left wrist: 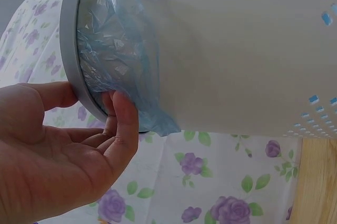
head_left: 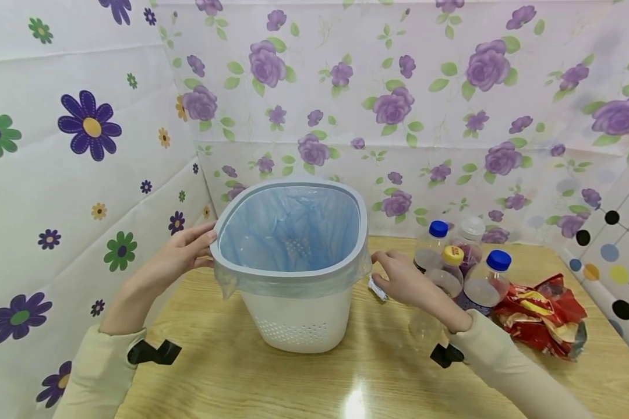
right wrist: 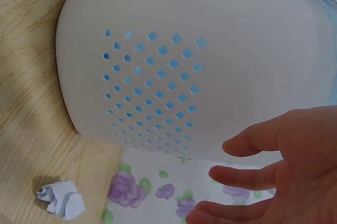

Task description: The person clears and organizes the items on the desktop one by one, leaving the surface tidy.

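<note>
bin: centre of tabletop
bottles: right of bin
wrapper: right of bottles
paper ball: between bin and bottles

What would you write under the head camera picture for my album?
Left hand holds the grey rim of a white bin lined with a blue bag; right hand hovers beside it, near bottles.

Four plastic bottles are grouped at the worktop's right rear: two blue-capped, one yellow-capped, one white-capped. A crumpled red snack bag is laid just right of them. A crumpled paper ball is seen on the worktop. Floral sheets are hung behind and at left; a dotted sheet at right.
</note>
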`<state>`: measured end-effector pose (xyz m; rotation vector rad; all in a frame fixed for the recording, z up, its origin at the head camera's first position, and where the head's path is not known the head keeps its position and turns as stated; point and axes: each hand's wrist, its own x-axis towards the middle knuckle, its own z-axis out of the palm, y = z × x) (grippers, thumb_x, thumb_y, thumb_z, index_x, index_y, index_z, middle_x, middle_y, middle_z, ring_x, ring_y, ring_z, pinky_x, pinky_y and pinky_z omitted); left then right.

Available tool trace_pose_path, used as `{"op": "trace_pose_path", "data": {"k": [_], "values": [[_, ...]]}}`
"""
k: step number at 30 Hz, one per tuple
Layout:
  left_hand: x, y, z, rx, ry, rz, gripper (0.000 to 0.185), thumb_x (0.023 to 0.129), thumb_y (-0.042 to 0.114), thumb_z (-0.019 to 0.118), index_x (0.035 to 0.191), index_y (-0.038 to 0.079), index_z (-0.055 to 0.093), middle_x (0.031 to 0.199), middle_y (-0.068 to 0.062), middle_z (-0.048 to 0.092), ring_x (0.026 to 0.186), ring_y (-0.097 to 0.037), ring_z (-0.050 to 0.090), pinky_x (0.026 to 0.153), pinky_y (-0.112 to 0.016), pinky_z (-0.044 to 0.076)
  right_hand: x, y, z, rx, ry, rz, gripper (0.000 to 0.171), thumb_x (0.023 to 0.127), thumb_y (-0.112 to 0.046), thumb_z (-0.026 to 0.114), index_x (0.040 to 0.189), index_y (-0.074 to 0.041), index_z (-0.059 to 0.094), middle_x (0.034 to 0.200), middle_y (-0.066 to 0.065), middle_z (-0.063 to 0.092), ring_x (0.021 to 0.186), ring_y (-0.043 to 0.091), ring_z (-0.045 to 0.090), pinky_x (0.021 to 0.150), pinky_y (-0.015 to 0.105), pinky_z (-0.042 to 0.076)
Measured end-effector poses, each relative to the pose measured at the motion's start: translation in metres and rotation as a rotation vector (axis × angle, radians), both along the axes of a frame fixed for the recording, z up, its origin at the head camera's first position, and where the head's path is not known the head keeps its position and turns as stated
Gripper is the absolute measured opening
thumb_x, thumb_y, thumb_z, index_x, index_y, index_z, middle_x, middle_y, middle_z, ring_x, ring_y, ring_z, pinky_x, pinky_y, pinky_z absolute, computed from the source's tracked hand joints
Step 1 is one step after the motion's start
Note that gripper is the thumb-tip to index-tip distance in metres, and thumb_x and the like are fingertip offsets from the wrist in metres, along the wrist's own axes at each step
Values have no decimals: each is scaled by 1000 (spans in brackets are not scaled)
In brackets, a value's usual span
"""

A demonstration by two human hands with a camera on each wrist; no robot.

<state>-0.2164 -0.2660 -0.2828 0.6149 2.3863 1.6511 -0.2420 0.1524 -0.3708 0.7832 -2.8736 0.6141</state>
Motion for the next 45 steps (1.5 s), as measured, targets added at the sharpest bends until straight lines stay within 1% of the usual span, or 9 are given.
{"op": "trace_pose_path", "data": {"k": [6,9,17,23,29,33,38,43,45], "values": [[-1,0,-1,3,-4,-2,60,106,29,36,150,-8,18,115,13,61,98,-2,64,83,-21,55,-2,-2,-7,24,-48,-29,23,94,-14,58,115,-2,57,114,27,59,95,35,63,75,44,54],[-1,-1,-1,2,-7,-3,60,106,29,36,151,-7,18,116,13,60,98,-2,64,83,-21,55,-2,-2,-10,43,-74,-41,26,94,-16,59,116,-2,57,115,27,59,97,36,62,77,45,53],[-1,-1,-1,3,-2,-2,60,106,29,36,151,-7,18,115,13,61,98,-3,64,83,-21,55,-5,-2,-15,64,-136,-43,32,94,-19,61,120,0,54,117,27,58,107,40,58,84,50,51],[-1,-1,-1,-2,-2,-4,60,106,29,36,151,-7,18,118,12,60,99,-3,64,83,-21,55,-7,-2,-18,81,-170,-48,33,95,-21,60,121,-1,54,118,26,58,107,40,58,83,50,51],[0,0,0,0,-6,-2,60,106,30,36,152,-5,18,121,10,59,102,-3,64,84,-21,54,-9,-4,-23,107,-270,-80,39,97,-24,57,128,0,51,127,29,52,115,43,54,88,52,49],[0,0,0,-4,-1,-2,60,106,30,36,152,-5,18,120,10,59,101,-3,64,84,-21,55,-11,-5,-30,125,-281,-94,40,97,-23,56,128,1,51,128,32,50,115,46,52,90,54,48],[0,0,0,-5,4,-3,60,106,29,36,151,-5,18,120,10,60,101,-3,64,83,-21,55,-14,-6,-38,160,-264,-112,43,97,-22,56,132,2,48,130,36,47,119,53,46,96,60,42],[-1,-1,-1,-2,2,-9,59,106,29,36,151,-5,18,119,10,60,101,-3,64,83,-21,55,-17,-9,-48,190,-288,-117,47,98,-20,55,137,4,43,136,38,41,128,55,36,106,63,31],[-1,-1,-1,1,2,-12,59,106,28,36,151,-5,19,119,10,60,101,-3,64,83,-22,55,-18,-10,-52,193,-306,-117,48,98,-20,55,137,4,43,136,38,41,129,55,36,108,62,29]]}}
